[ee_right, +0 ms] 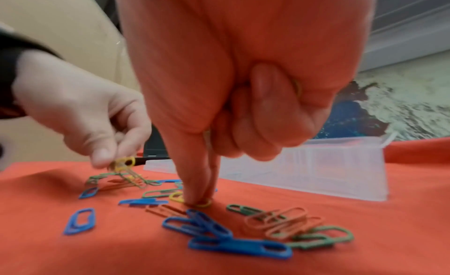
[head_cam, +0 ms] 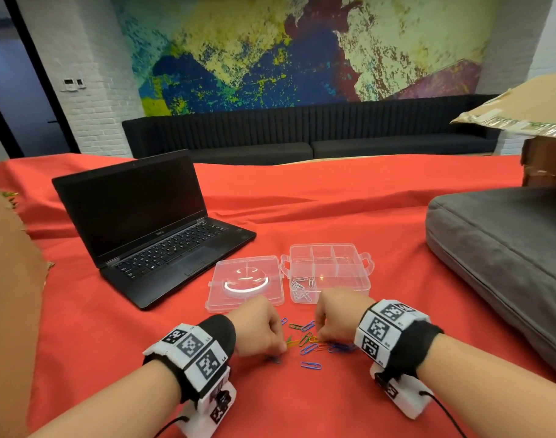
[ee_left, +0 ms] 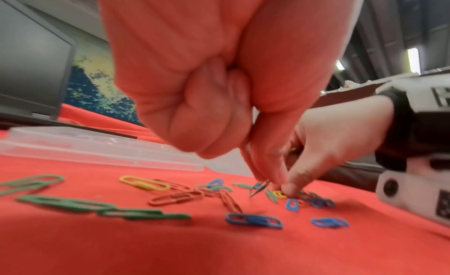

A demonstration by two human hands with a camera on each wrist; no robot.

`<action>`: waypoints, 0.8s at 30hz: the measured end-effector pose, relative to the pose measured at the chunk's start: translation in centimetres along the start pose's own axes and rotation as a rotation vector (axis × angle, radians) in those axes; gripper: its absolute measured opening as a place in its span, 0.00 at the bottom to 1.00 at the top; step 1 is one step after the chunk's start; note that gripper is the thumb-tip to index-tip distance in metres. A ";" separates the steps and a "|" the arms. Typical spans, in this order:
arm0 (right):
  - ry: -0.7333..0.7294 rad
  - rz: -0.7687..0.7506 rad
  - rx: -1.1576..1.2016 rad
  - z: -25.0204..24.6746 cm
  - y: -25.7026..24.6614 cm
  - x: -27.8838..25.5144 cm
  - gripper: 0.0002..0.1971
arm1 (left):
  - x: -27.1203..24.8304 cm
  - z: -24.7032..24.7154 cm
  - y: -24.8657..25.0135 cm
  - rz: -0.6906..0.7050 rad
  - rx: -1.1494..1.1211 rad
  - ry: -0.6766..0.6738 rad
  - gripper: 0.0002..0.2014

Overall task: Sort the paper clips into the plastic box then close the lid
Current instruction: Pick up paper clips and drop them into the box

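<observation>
Several coloured paper clips (head_cam: 313, 341) lie loose on the red cloth (head_cam: 365, 216) between my hands. Behind them stands the clear plastic box (head_cam: 363, 287), open, its lid (head_cam: 270, 298) flat to the left. Silver clips (head_cam: 300, 289) lie in its front left compartment. My left hand (ee_left: 261, 180) pinches a few clips, a yellow one (ee_right: 125, 161) among them, just above the pile. My right hand (ee_right: 199, 199) pinches a yellow clip (ee_right: 203, 204) against the cloth with thumb and forefinger; its other fingers curl over something yellow (ee_right: 297, 86) in the palm.
An open black laptop (head_cam: 150, 229) sits left of the lid. On the right lies a grey cushion (head_cam: 504, 257), with a cardboard box (head_cam: 545, 147) behind it. Brown cardboard (head_cam: 8, 279) lines the left edge.
</observation>
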State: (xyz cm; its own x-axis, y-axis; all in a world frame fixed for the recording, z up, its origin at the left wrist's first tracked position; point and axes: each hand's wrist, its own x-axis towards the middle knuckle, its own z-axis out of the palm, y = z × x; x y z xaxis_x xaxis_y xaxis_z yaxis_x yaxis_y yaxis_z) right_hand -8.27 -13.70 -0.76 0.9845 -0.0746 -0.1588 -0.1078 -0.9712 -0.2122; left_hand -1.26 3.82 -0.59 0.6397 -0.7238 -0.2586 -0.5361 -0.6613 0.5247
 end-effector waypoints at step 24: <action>-0.200 -0.021 0.478 -0.8 -4.8 0.6 0.15 | -2.7 -3.7 -5.8 -0.139 -1.331 0.059 0.14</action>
State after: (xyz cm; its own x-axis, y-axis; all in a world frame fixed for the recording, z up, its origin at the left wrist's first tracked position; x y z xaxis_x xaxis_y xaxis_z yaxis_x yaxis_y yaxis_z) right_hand -7.05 -9.28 0.88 0.9465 0.0340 -0.3208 -0.1852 -0.7570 -0.6267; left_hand 2.15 10.37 0.06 0.6857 -0.6346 -0.3565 0.4538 -0.0101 0.8910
